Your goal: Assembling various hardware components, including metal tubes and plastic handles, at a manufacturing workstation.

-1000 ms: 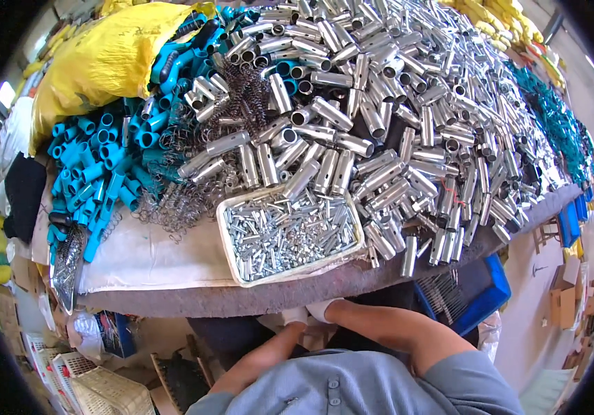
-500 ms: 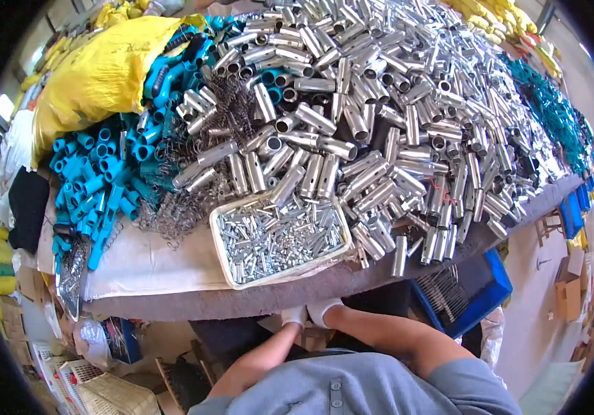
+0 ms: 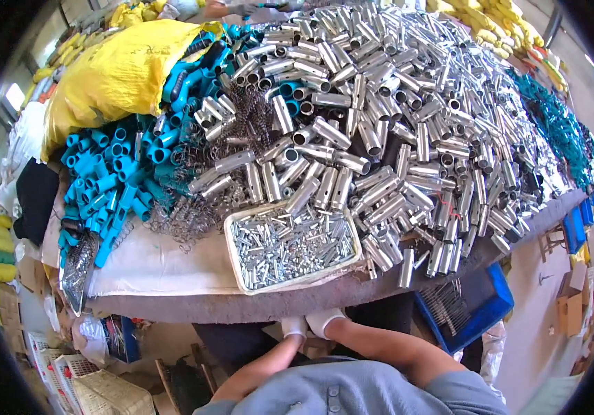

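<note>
My left hand [image 3: 293,326] and right hand [image 3: 323,321], white-gloved, show by the counter's [image 3: 172,309] front edge; from here I can't tell how spread their fingers are or if they grip anything. The tray [image 3: 233,250] of metal pieces [image 3: 293,243] lies near that edge.

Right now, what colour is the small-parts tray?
The small-parts tray is off-white, clearest in the head view.

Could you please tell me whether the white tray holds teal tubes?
No, the white tray holds small silvery rod-like metal pieces, while the teal tubes lie heaped to its left.
</note>
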The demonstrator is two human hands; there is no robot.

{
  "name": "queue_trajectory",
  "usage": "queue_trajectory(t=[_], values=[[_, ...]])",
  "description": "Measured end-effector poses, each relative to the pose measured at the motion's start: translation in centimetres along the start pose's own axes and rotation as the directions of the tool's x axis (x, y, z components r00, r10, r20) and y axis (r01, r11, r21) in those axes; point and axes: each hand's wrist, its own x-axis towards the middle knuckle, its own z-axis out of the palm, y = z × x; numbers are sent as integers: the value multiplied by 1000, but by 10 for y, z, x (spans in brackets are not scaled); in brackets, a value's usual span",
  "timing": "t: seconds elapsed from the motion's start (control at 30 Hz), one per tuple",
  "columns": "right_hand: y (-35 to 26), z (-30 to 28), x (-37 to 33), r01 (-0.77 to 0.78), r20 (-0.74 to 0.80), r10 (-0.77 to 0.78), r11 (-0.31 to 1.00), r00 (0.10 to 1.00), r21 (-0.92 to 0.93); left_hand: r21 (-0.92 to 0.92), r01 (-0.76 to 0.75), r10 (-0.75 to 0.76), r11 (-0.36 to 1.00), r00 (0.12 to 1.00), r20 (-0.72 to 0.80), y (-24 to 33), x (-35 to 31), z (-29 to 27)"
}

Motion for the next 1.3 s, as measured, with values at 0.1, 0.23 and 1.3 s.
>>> queue_trajectory(t=[0.1,0.23,1.3], values=[[-16,-37,-25,211,-411,-317,936,855,-283,148,-251,282,956,928,-245,-10,7,-10],[-5,-25,0,44,-19,-44,999,999,-14,338,-26,-32,941,986,164,-3,15,5],[-8,-25,-25,2,100,13,990,995,-140,-118,-62,53,991,996,-76,6,5,2]])
